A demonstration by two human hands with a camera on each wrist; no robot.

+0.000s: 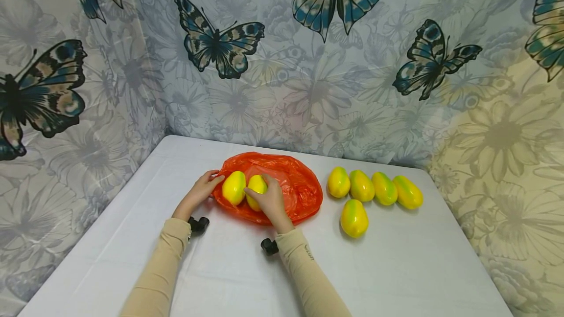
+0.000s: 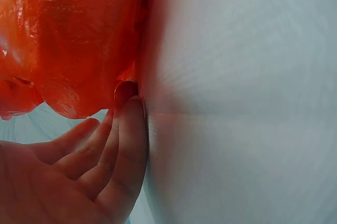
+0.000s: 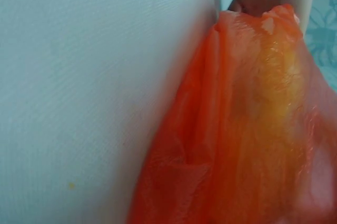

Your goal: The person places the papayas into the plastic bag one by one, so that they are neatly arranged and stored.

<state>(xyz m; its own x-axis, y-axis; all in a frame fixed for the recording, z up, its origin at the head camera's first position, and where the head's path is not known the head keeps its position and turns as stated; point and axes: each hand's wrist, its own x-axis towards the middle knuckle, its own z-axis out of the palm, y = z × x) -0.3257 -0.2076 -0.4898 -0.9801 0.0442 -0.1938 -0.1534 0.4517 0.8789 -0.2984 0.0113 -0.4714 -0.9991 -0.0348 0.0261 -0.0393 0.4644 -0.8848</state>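
Observation:
A red plastic bag (image 1: 288,160) lies spread open on the white table, with two yellow-green mangoes inside. My left hand (image 1: 200,192) holds the bag's left rim, beside the left mango (image 1: 233,188). In the left wrist view its long fingers (image 2: 126,155) lie against the bag's outside; the thumb is hidden there. Reaching into the bag, my right hand (image 1: 272,203) grips the second mango (image 1: 255,192), close beside the first. Through the red plastic (image 3: 184,182), the right wrist view shows a yellow shape; the fingers' hold is hidden there.
Right of the bag, a row of mangoes (image 1: 361,186) lies near the table's back edge. One more mango (image 1: 354,218) lies in front of them. Butterfly-patterned cloth (image 1: 308,97) hangs behind the white table (image 1: 396,268). A black device (image 1: 270,246) sits at each wrist.

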